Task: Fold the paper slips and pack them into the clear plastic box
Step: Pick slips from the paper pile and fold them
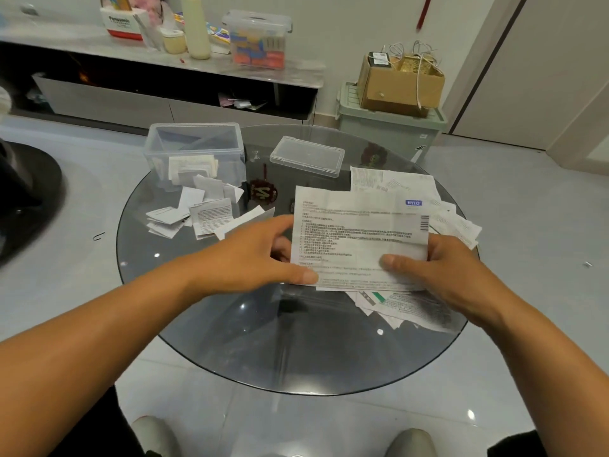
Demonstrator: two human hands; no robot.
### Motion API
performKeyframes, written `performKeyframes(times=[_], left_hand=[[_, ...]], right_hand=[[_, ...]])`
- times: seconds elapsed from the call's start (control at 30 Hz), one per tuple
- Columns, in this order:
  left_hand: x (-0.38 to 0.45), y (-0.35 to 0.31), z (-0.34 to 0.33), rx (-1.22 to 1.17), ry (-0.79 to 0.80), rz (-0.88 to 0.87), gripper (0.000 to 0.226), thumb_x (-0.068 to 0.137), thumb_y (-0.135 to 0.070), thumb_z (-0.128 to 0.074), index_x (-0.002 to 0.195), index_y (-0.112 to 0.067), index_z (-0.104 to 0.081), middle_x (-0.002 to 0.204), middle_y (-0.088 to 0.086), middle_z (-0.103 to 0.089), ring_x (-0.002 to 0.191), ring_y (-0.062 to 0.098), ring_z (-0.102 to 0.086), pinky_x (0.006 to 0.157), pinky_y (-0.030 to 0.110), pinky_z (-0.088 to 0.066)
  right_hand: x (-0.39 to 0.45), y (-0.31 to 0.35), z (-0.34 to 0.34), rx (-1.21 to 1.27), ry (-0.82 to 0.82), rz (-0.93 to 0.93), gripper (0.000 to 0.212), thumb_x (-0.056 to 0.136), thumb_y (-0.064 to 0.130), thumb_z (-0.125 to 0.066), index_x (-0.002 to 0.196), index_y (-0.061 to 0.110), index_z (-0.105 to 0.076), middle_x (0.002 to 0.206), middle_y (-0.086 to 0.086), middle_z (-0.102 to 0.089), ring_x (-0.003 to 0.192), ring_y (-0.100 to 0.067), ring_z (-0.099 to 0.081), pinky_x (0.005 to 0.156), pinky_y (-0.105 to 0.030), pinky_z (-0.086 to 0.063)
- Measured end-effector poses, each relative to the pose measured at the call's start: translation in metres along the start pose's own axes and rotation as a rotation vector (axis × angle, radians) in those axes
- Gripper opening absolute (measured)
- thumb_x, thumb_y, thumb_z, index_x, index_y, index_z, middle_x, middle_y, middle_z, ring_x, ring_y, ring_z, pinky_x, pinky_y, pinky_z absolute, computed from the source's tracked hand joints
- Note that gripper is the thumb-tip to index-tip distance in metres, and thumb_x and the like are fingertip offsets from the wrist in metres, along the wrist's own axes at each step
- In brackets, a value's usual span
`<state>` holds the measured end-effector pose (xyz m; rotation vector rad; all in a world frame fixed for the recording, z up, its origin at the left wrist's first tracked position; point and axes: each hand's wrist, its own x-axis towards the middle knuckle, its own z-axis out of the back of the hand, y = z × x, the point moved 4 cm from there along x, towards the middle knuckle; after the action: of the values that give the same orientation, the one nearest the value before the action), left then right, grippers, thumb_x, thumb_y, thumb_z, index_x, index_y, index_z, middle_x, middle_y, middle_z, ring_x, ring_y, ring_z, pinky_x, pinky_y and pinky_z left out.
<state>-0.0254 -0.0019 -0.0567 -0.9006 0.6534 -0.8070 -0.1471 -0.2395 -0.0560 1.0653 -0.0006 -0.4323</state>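
Grey floor tiles surround a round dark glass counter (230,341) at mid-frame. At centre right, the left hand (260,252) and right hand (438,275) each pinch an edge of one unfolded printed paper slip (356,232), thumbs on top, held above a loose pile of slips (412,301). Toward upper left stands the clear plastic box (194,153), open, holding folded slips. Folded slips (197,212) lie just before it; its lid (306,155) rests beside it.

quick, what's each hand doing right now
Left hand: pinching the left edge of the printed leaflet.
Right hand: gripping the leaflet's lower right corner, thumb on top.
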Motion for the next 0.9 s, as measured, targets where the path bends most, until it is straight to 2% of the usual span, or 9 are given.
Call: performKeyframes(times=[0.1, 0.17, 0.23, 0.33, 0.43, 0.53, 0.67, 0.77, 0.9], left_hand=[[0.008, 0.008, -0.009, 0.001, -0.194, 0.027, 0.079, 0.079, -0.023, -0.087, 0.142, -0.039, -0.041, 0.103, -0.014, -0.076, 0.087, 0.007, -0.074, 0.081, 0.031, -0.060], [0.011, 0.012, -0.013, 0.027, -0.285, 0.033, 0.093, 0.076, -0.025, -0.088, 0.146, -0.047, -0.032, 0.094, -0.010, -0.076, 0.080, 0.010, -0.073, 0.077, 0.040, -0.062], [0.014, 0.015, -0.016, 0.090, -0.339, 0.056, 0.104, 0.073, -0.029, -0.089, 0.147, -0.056, -0.021, 0.083, -0.005, -0.072, 0.075, 0.011, -0.070, 0.075, 0.046, -0.060], [0.016, 0.015, -0.017, 0.170, -0.376, 0.094, 0.114, 0.073, -0.033, -0.088, 0.152, -0.053, -0.008, 0.080, -0.005, -0.068, 0.075, 0.010, -0.069, 0.078, 0.045, -0.059], [0.017, 0.016, -0.010, 0.225, -0.418, 0.114, 0.110, 0.077, -0.030, -0.086, 0.152, -0.051, -0.007, 0.080, -0.006, -0.068, 0.079, 0.008, -0.068, 0.080, 0.043, -0.058], [0.017, 0.023, 0.007, 0.252, -0.460, 0.181, 0.106, 0.079, -0.028, -0.085, 0.154, -0.045, -0.014, 0.082, -0.008, -0.068, 0.084, 0.009, -0.068, 0.081, 0.039, -0.057], [0.014, 0.022, 0.013, 0.358, -0.458, 0.181, 0.085, 0.084, -0.030, -0.081, 0.150, -0.039, -0.029, 0.089, -0.012, -0.063, 0.082, 0.007, -0.063, 0.070, 0.028, -0.049], [0.014, 0.015, 0.008, 0.603, -0.513, 0.069, 0.074, 0.084, -0.028, -0.081, 0.147, -0.035, -0.042, 0.115, -0.009, -0.051, 0.111, 0.016, -0.052, 0.084, 0.031, -0.043], [0.018, 0.005, -0.012, 0.689, -0.389, -0.153, 0.040, 0.095, -0.016, -0.067, 0.134, -0.028, -0.064, 0.122, -0.004, -0.059, 0.114, 0.019, -0.051, 0.088, 0.028, -0.043]], right_hand=[[0.002, 0.000, -0.007, -0.145, -0.171, 0.036, 0.073, 0.067, 0.054, -0.087, 0.131, 0.043, -0.054, 0.128, 0.021, -0.067, 0.117, -0.010, -0.065, 0.104, -0.049, -0.052], [-0.004, 0.004, -0.014, -0.399, -0.400, 0.111, 0.095, 0.071, 0.051, -0.086, 0.150, 0.042, -0.032, 0.150, 0.011, -0.048, 0.137, -0.018, -0.046, 0.116, -0.052, -0.038], [-0.015, 0.017, -0.031, -0.656, -0.532, 0.333, 0.090, 0.086, 0.047, -0.076, 0.159, 0.029, -0.025, 0.161, -0.003, -0.034, 0.149, -0.025, -0.030, 0.124, -0.053, -0.023], [-0.021, 0.022, -0.072, -0.760, -0.233, 0.540, 0.064, 0.103, 0.056, -0.037, 0.159, 0.026, -0.031, 0.167, 0.000, -0.029, 0.157, -0.018, -0.016, 0.129, -0.050, -0.005], [-0.022, 0.010, -0.097, -0.862, 0.134, 0.430, 0.076, 0.098, 0.068, -0.002, 0.164, 0.032, -0.011, 0.172, 0.012, -0.006, 0.157, -0.005, 0.007, 0.128, -0.045, 0.006], [-0.023, 0.007, -0.090, -0.944, 0.206, 0.360, 0.085, 0.091, 0.073, 0.005, 0.165, 0.030, 0.001, 0.171, 0.012, 0.010, 0.156, -0.005, 0.017, 0.126, -0.043, 0.013], [-0.019, 0.005, -0.068, -0.937, 0.099, 0.213, 0.101, 0.083, 0.077, 0.016, 0.162, 0.025, -0.019, 0.171, 0.002, -0.012, 0.158, -0.020, -0.005, 0.128, -0.045, -0.004], [-0.018, 0.007, -0.046, -0.938, -0.160, 0.096, 0.072, 0.093, 0.068, -0.003, 0.124, 0.026, -0.053, 0.131, 0.000, -0.050, 0.124, -0.029, -0.049, 0.101, -0.043, -0.038], [-0.016, 0.007, -0.027, -0.624, -0.249, -0.025, 0.053, 0.100, 0.063, -0.039, 0.147, 0.039, -0.038, 0.139, 0.002, -0.059, 0.123, -0.027, -0.058, 0.107, -0.050, -0.042]])
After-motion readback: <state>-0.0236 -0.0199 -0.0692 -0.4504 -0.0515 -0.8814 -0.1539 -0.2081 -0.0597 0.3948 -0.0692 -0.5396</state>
